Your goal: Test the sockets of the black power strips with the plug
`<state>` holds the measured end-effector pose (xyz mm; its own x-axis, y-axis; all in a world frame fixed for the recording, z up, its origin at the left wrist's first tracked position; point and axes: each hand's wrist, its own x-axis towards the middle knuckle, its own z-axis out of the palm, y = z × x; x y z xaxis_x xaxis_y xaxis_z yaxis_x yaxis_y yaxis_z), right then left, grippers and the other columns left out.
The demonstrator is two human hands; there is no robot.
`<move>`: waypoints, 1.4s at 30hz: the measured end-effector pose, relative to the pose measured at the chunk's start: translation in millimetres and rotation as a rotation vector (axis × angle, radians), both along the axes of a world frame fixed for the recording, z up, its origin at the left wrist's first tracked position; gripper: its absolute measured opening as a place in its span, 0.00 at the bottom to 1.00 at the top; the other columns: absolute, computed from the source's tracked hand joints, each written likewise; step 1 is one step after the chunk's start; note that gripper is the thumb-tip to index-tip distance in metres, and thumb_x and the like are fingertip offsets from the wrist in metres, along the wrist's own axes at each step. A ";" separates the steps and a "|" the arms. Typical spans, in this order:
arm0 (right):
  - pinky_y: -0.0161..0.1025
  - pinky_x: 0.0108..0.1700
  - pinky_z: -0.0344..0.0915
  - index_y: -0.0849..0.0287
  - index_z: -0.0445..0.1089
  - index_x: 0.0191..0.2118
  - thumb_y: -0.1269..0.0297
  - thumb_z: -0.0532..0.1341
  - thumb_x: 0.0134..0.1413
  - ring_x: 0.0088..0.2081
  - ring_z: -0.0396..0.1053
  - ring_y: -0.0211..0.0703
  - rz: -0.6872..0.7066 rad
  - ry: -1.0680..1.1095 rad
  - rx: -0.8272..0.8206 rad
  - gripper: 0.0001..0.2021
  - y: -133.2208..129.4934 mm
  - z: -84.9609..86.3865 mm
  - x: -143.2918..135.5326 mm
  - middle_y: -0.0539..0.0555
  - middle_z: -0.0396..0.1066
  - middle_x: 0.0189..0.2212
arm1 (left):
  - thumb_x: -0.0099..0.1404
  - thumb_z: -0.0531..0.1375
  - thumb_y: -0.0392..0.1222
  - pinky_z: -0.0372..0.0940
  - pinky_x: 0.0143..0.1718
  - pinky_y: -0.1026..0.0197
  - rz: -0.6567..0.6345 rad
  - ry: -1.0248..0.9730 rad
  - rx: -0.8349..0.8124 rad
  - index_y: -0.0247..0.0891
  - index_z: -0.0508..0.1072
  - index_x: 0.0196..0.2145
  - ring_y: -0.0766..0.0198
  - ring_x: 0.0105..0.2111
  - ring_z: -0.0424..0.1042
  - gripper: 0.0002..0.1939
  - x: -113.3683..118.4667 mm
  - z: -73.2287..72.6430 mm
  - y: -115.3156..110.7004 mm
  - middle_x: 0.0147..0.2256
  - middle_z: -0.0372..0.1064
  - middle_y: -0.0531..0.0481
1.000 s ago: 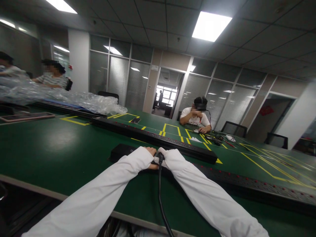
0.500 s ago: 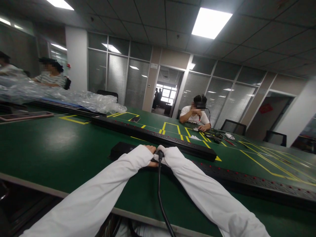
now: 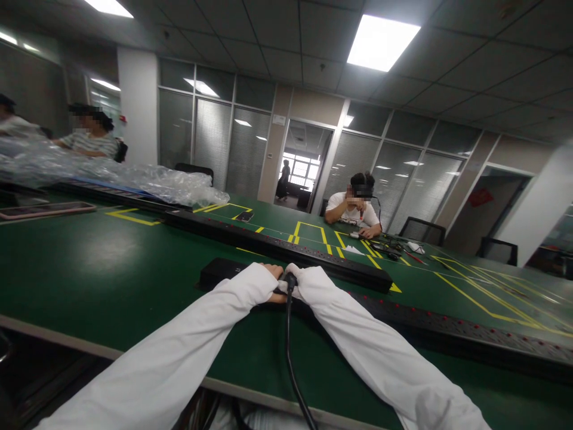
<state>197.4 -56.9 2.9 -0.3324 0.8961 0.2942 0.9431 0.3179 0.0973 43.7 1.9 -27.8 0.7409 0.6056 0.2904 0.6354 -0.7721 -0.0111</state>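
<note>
A long black power strip [image 3: 219, 275] with red switches runs slantwise across the table in front of me. My left hand [image 3: 274, 272] is closed around this strip, its fingers over the far side and its thumb side low at the front. Right beside it, my right hand [image 3: 293, 270], in a pale glove, is closed at a black power plug [image 3: 290, 280] that meets the strip. From the plug a thick black cable [image 3: 290, 352] hangs over the table edge toward me. White sleeves cover both forearms, and most of my right fingers are hidden.
A second black power strip [image 3: 277, 246] lies just beyond. Clear plastic wrap [image 3: 179, 184], a phone [image 3: 49, 209] and a small dark object [image 3: 245, 216] are on the green table [image 3: 102, 286]. Across it sits a person [image 3: 353, 206] near cables [image 3: 387, 248]; others sit at left.
My hands, the plug and the strip hold almost the same place. In the far doorway, the silhouettes have shifted and only one figure shows.
</note>
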 end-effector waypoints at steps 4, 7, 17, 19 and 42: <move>0.30 0.23 0.45 0.53 0.63 0.38 0.43 0.53 0.46 0.20 0.56 0.32 -0.044 0.060 -0.071 0.20 5.8 0.9 2.1 0.45 0.62 0.19 | 0.47 0.53 0.66 0.59 0.33 0.56 0.005 -0.004 0.003 0.35 0.65 0.38 0.52 0.34 0.68 0.32 -0.2 1.5 -0.3 0.34 0.68 0.43; 0.29 0.23 0.46 0.52 0.63 0.38 0.44 0.54 0.46 0.20 0.56 0.32 -0.065 0.076 -0.081 0.19 7.0 0.0 2.3 0.45 0.61 0.18 | 0.48 0.52 0.66 0.59 0.33 0.56 -0.005 0.000 -0.009 0.35 0.65 0.38 0.52 0.34 0.68 0.31 -0.4 3.1 -1.8 0.35 0.68 0.43; 0.29 0.25 0.49 0.53 0.63 0.39 0.47 0.53 0.48 0.22 0.59 0.33 -0.061 0.098 -0.075 0.17 -3.5 4.1 -0.4 0.47 0.64 0.21 | 0.48 0.54 0.64 0.59 0.35 0.56 0.014 0.025 -0.006 0.36 0.64 0.41 0.52 0.37 0.68 0.32 3.9 -0.5 1.8 0.36 0.68 0.43; 0.29 0.25 0.50 0.53 0.63 0.39 0.47 0.54 0.48 0.21 0.59 0.32 -0.076 0.110 -0.085 0.17 -2.6 4.0 -0.5 0.46 0.64 0.21 | 0.48 0.53 0.64 0.59 0.36 0.56 0.015 0.037 -0.009 0.36 0.63 0.42 0.51 0.37 0.68 0.32 3.7 0.0 1.7 0.36 0.68 0.43; 0.29 0.24 0.49 0.51 0.63 0.37 0.45 0.56 0.43 0.21 0.58 0.31 -0.118 0.178 -0.130 0.18 0.2 4.0 -0.9 0.44 0.63 0.20 | 0.47 0.53 0.65 0.60 0.35 0.55 0.045 0.061 -0.028 0.36 0.64 0.41 0.50 0.37 0.68 0.32 5.2 3.3 -2.3 0.37 0.67 0.42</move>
<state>196.5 -56.7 7.0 -0.1765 0.9597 0.2185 0.9731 0.2036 -0.1082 48.9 -0.4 -24.5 0.7283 0.6461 0.2283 0.6685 -0.7432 -0.0293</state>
